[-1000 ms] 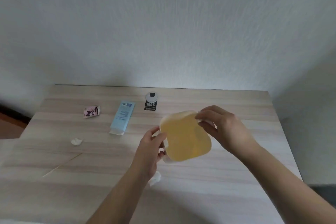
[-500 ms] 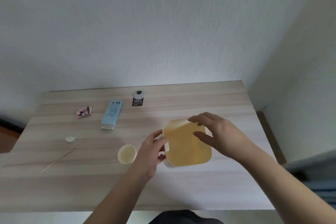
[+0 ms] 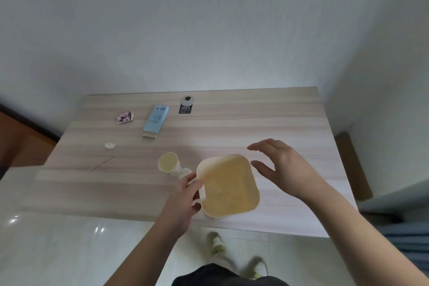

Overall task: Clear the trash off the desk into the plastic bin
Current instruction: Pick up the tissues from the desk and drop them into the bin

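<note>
A pale wood-grain desk (image 3: pixel 267 123) is seen pushed up against the white wall. Along the far edge a small black tag (image 3: pixel 185 109) with a round grey thing (image 3: pixel 187 100) is laid. Left of that a light blue carton (image 3: pixel 156 121) is laid flat, then a pink wrapper (image 3: pixel 125 117). Nearer the left edge a white crumpled scrap (image 3: pixel 110 145) and a thin wooden stick (image 3: pixel 98 165) (skewer maybe) can be spotted. A small paper cup (image 3: pixel 169 165) is tipped over mid-desk, and the cream plastic bin (image 3: pixel 228 187) appears to be set by the near edge.
</note>
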